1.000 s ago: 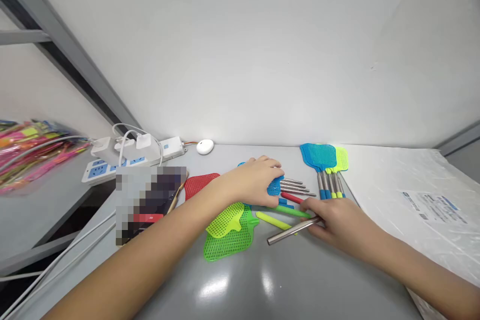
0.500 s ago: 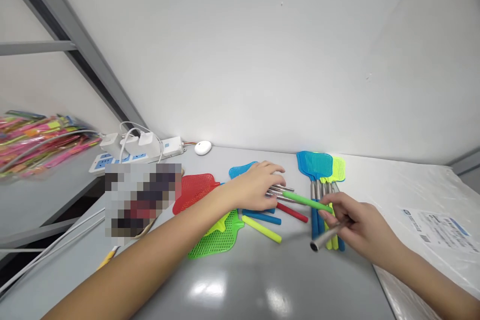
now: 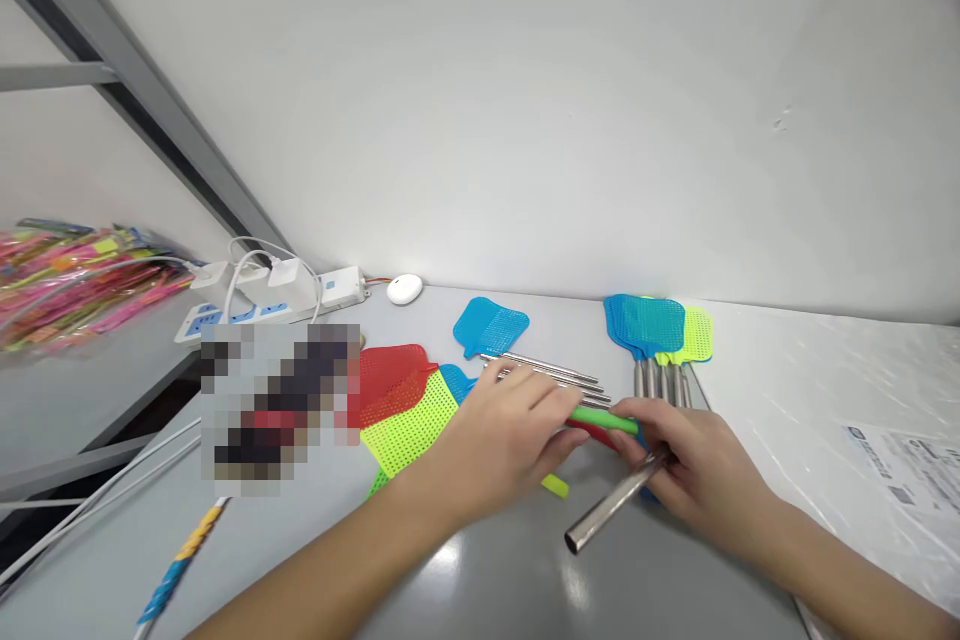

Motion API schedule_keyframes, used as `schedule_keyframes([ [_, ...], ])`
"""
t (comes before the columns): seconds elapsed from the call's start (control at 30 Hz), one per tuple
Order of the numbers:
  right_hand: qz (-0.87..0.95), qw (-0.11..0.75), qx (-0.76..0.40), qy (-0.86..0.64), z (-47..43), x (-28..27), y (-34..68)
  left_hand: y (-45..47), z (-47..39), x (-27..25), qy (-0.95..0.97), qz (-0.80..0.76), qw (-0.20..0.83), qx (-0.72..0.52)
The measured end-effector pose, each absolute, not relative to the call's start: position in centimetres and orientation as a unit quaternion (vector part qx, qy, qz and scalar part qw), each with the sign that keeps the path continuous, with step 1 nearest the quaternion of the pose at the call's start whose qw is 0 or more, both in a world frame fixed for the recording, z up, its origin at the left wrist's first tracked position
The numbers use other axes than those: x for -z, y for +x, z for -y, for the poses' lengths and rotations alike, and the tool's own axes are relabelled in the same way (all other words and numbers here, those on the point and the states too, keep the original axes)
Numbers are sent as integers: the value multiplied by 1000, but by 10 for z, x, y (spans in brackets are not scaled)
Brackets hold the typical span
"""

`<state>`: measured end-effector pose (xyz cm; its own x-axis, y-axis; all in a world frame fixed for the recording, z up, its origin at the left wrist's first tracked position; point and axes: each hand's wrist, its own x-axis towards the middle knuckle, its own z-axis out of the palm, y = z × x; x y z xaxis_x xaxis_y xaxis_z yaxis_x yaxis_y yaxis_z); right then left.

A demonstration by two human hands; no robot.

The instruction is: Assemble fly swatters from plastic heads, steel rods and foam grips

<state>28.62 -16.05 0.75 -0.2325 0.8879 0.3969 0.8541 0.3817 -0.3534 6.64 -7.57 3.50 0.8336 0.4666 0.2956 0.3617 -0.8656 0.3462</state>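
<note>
My left hand (image 3: 517, 430) is closed on the left end of a green handle tube (image 3: 602, 418). My right hand (image 3: 701, 455) pinches the other end of it and also holds a shiny metal tube (image 3: 609, 512), whose open end points down and left. Behind my left hand lie several thin metal rods (image 3: 559, 368) on the grey table. Partly hidden under my hands are a red tube (image 3: 596, 433) and a yellow tube (image 3: 555, 486). Loose fly swatter heads lie to the left: red (image 3: 390, 382), yellow (image 3: 416, 418) and blue (image 3: 491, 324).
Fly swatters with blue and yellow heads (image 3: 649, 325) lie stacked beyond my right hand. White wrapped sheeting (image 3: 787, 370) covers the right side. A power strip (image 3: 255, 313), a white mouse-like device (image 3: 404, 289) and a blurred-out patch (image 3: 285, 410) are at left, with bagged colourful items (image 3: 90, 285) beyond.
My left hand has moved toward me and right, from the metal rods onto the green tube. The blue head behind it is uncovered. The metal tube has shifted down and left.
</note>
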Motion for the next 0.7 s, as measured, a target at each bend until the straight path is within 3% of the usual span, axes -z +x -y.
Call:
schedule_keyframes([
  [0.13,772,277,-11,-573,163,-5,290,68,74,-26,947,-236,160,-147],
  [0.47,718,267,-52,-641,159,-7,312,40,46,-50,884,-386,133,-230],
  [0.7,745,245,-49,-619,162,-6,306,39,55,-46,878,-355,180,-266],
])
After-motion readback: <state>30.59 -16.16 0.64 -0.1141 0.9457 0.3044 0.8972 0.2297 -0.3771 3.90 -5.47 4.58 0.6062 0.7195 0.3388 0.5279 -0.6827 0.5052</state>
